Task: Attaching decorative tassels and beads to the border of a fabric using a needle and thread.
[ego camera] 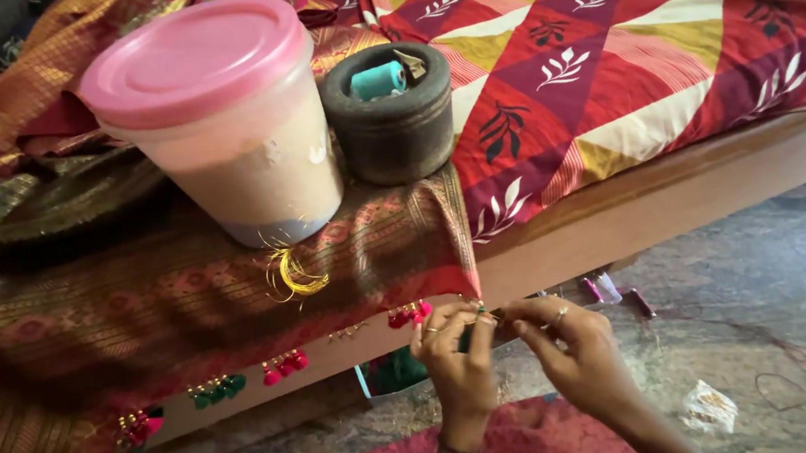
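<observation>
— Why is the brocade cloth (173, 304) hanging so far over the bed edge (617, 226)?

— I think so that its border comes down to the person sitting on the floor. Both hands meet just under that border. The left hand (455, 353) is pinched narrow, fingertips pressed together on something very small and green at the hem, at about 5 o'clock from the pink-lidded tub (223, 114). The right hand (573, 343) is also closed to a pinch and touches the same spot from the other side.

— Is it a needle there?

— Too small for me to say; maybe a thread or a bead.

— And the tub on top of the cloth?

— It looks like a weight, so the cloth does not slide down while its edge is pulled. The dark round holder (391, 114), at 2 o'clock from the tub, keeps a teal thread spool (378, 80) upright and near.

— Those coloured things along the hem?

— Little tassels: a red one (285, 366), a green one (217, 388), hanging in a row at 8 o'clock from the hands. A loop of gold thread (294, 275) lies just under the tub, close to hand.
</observation>
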